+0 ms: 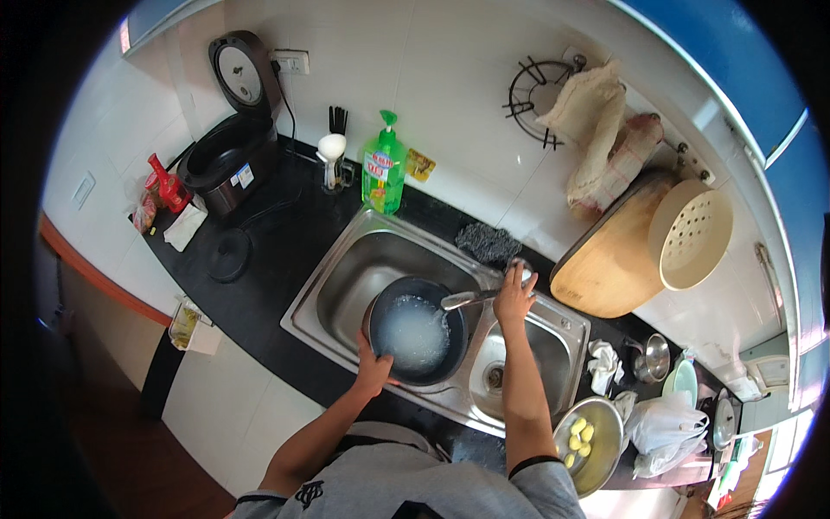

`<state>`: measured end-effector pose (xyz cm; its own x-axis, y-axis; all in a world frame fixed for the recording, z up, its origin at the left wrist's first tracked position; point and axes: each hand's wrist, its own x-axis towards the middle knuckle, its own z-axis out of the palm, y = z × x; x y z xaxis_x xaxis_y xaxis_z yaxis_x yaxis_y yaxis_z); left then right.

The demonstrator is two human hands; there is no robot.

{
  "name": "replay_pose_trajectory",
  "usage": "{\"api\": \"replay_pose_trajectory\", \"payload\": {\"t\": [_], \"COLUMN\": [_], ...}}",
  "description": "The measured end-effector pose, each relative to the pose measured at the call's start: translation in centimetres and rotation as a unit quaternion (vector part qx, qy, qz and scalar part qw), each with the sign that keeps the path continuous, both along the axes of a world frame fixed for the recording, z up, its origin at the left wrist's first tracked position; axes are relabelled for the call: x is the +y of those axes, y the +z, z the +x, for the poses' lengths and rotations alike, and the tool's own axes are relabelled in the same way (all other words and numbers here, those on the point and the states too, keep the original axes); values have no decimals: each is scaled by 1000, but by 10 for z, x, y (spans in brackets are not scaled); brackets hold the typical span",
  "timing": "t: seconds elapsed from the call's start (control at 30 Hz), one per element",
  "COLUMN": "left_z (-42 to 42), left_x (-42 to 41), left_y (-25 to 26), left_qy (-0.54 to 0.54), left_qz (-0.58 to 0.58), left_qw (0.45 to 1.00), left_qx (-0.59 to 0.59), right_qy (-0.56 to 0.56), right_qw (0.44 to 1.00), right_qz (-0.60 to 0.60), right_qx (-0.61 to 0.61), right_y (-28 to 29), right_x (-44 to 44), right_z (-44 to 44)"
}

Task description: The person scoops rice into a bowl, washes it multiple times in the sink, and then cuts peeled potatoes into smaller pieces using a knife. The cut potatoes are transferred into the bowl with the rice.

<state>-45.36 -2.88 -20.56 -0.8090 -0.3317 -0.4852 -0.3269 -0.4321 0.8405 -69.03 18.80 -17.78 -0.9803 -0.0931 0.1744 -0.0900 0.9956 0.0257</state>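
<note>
My left hand [375,371] grips the near left rim of a dark round pot [417,331], tilted or resting over the larger sink basin [343,285]. Cloudy whitish water [415,332] fills part of it, and a stream runs in from the metal faucet spout [463,300]. With its fingers spread over the faucet's handle, my right hand [515,298] is at the faucet base, between the two basins and the wall. Whether its fingers close on the handle is hard to see. The smaller basin [494,379] with its drain lies under my right forearm.
Behind the sink stand a green soap pump bottle [382,172] and a dark scouring mesh [487,242]. An open rice cooker [227,162] is at left. To the right are a wooden cutting board [603,259], a metal bowl [603,454] with peeled yellow pieces, and plastic bags [664,425].
</note>
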Motion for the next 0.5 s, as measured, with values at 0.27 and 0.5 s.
{"api": "replay_pose_trajectory", "payload": {"t": [0.27,0.5], "left_z": [7,3], "left_x": [-11,-30], "left_y": [-5,6], "left_qy": [43,3], "left_qz": [-35,-374], "left_qw": [998,925], "left_qx": [37,69], "right_qy": [14,92], "right_qw": [996,894], "right_qz": [-82,-390], "right_qx": [2,-198], "right_y": [27,-82], "right_x": [-2,29], "right_z": [25,130]}}
